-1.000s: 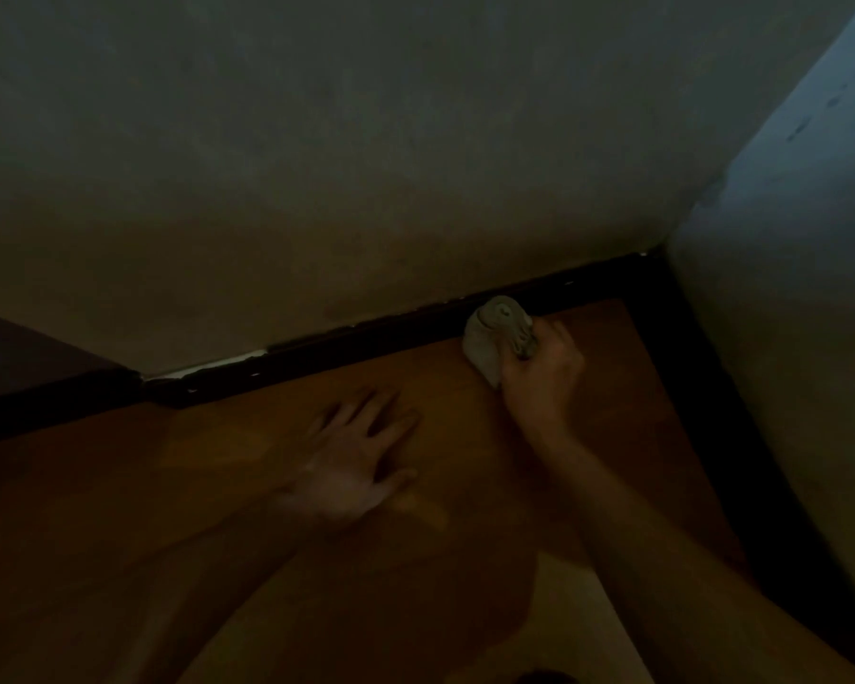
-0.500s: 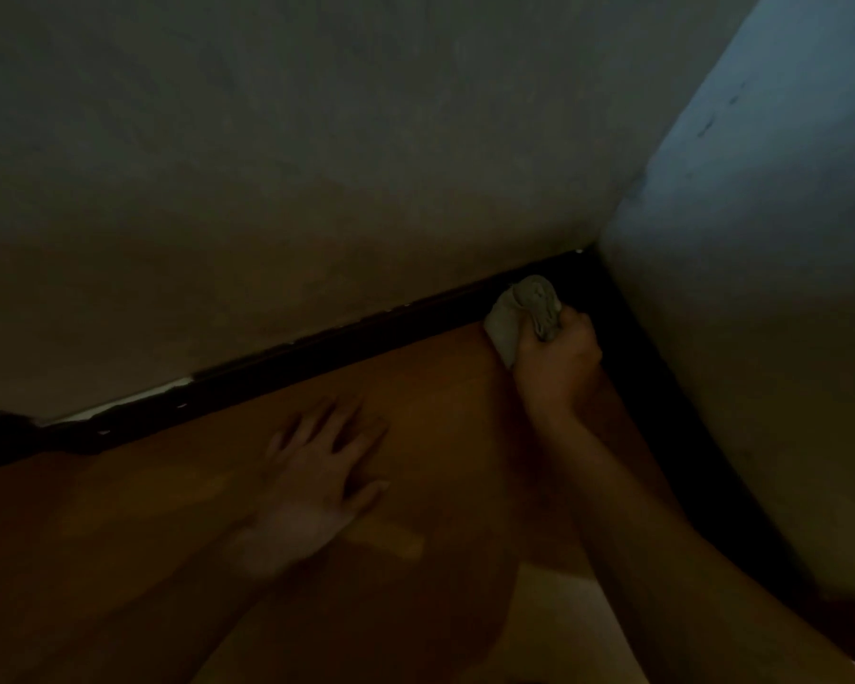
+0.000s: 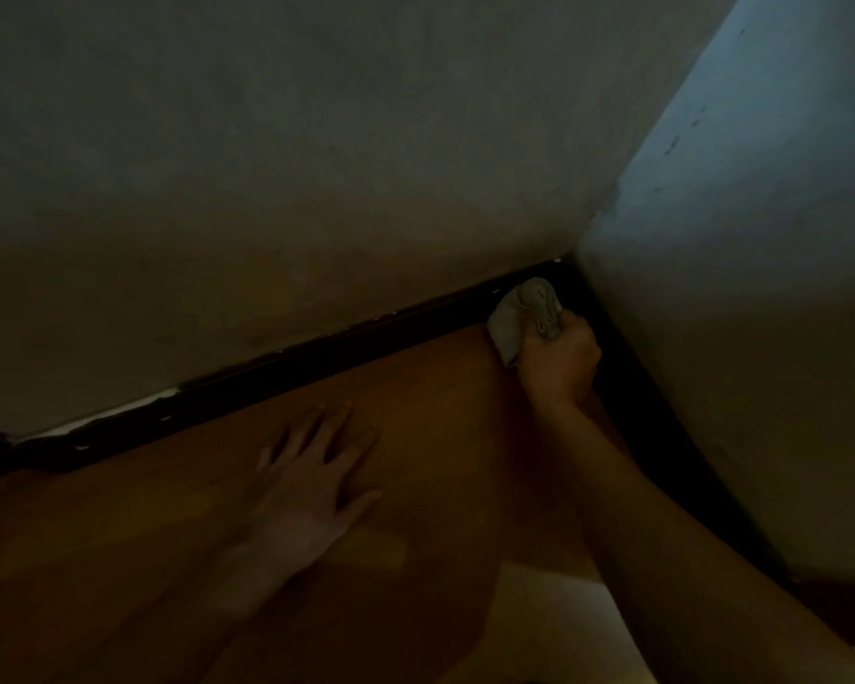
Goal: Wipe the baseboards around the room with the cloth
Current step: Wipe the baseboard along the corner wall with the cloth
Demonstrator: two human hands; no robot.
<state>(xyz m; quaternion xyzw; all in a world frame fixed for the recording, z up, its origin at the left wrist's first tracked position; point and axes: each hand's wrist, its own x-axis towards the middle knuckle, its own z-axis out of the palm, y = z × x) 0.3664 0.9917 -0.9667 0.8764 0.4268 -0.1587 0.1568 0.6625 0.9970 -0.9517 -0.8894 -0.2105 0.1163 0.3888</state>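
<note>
Pressing a bunched cloth (image 3: 522,308) against the dark baseboard (image 3: 317,360), the right hand (image 3: 561,362) has its fingers curled tight round the lower part of the wad. The rest of the cloth sticks out above and to the left of the fist. The cloth is pale grey-green, soft and crumpled, with one folded flap hanging toward the floor (image 3: 440,412). It touches the baseboard just beside the corner where two walls meet, a little above and to the right of the grip.

I judge that the step in hand is wiping the last part of this strip. The next move, I think, calls for pushing the wad into the corner and then turning the wrist to meet the second baseboard (image 3: 662,427). That one runs from the grip back toward the person, under the bluish side wall (image 3: 761,288).

The baseboard is a narrow, flat, almost black band, with small pale chips on its top edge. The floor under the fist is smooth and orange-brown. The left hand (image 3: 312,486) lies flat on it, down and to the left of the grip and well apart from it. Its fingers are straight and spread and hold nothing. The back wall (image 3: 317,165) looks matt and dull.
</note>
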